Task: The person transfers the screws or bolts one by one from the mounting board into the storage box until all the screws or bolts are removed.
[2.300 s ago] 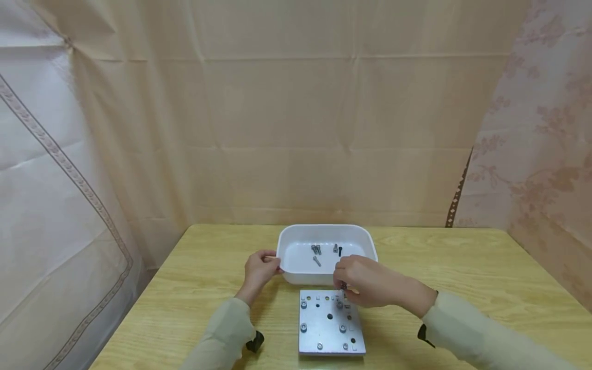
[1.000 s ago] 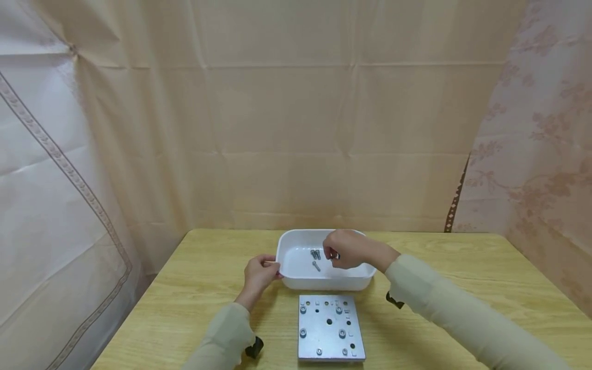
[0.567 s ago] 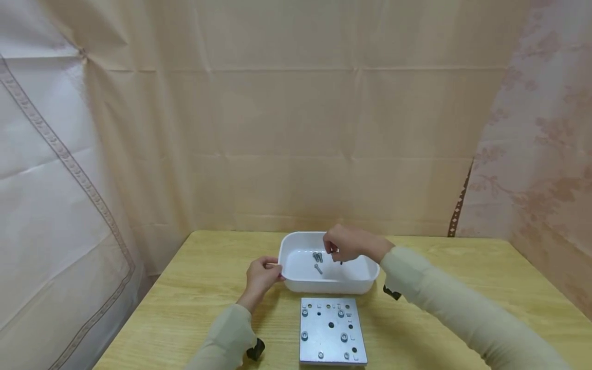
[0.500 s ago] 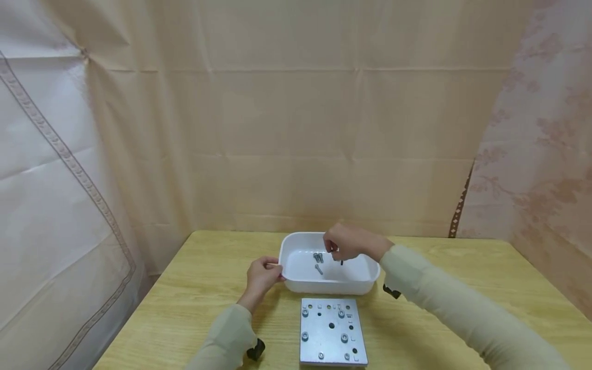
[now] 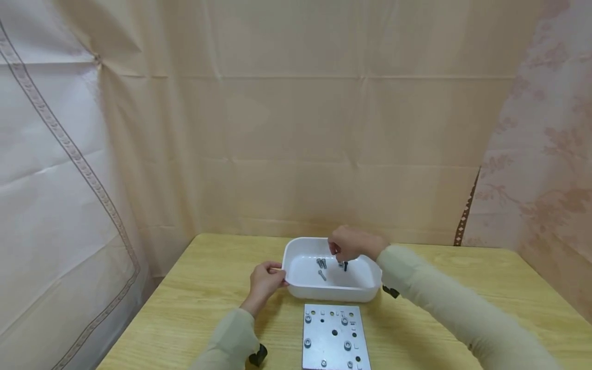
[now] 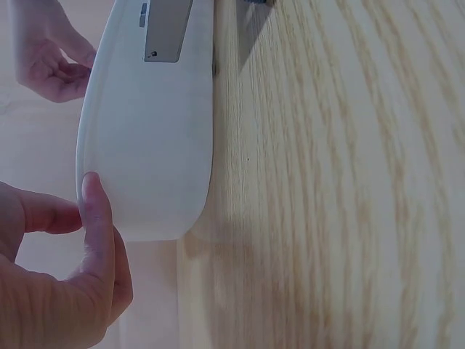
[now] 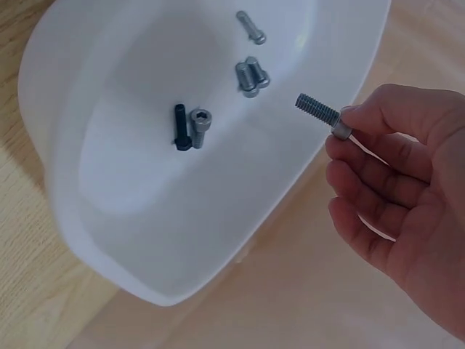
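My left hand pinches the left rim of a white plastic tray, thumb and fingers on either side of the wall. Above the tray, my right hand holds a silver socket-head bolt by its head, between thumb and index finger. The bolt's threaded end points away from the fingertips in the right wrist view. Inside the tray lie a black bolt beside a silver bolt, a close pair of short silver bolts, and a single thinner bolt.
In front of the tray, a silver metal plate lies on the wooden table. Holes and several socket-head bolts show on its top. Behind the table hangs a beige curtain, with patterned cloth on both sides.
My right hand has moved from the plate's far right corner up and over the tray, then stayed there. The left hand keeps its hold on the rim. The head view has shifted slightly.
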Demonstrator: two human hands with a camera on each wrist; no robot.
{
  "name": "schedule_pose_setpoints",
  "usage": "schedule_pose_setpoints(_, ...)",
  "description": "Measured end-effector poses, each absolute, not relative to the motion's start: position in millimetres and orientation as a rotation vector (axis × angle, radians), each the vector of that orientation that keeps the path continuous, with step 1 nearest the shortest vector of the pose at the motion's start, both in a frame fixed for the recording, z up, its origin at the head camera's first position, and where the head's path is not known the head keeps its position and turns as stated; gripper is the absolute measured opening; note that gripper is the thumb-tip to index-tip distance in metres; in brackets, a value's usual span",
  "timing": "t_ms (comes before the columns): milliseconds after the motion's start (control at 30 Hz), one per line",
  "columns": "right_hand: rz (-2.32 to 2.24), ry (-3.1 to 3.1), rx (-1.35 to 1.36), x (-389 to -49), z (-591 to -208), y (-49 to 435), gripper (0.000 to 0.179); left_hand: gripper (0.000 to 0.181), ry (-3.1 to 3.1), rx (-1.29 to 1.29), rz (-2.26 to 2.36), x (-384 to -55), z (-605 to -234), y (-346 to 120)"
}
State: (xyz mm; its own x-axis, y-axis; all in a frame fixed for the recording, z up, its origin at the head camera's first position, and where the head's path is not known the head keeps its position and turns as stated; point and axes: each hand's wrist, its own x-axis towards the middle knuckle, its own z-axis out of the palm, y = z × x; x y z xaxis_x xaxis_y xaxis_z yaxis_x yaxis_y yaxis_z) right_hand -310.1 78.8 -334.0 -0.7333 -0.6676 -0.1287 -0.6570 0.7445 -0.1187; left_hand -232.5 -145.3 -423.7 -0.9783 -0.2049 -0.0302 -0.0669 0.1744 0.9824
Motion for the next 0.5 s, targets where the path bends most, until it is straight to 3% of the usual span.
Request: schedule_pose_setpoints(500, -0.083, 2.827, -1.028, -329.9, -358.9, 79.0, 0.004, 0.032, -2.320, 0.252, -1.956, -234.5, -424.3, -139.7)
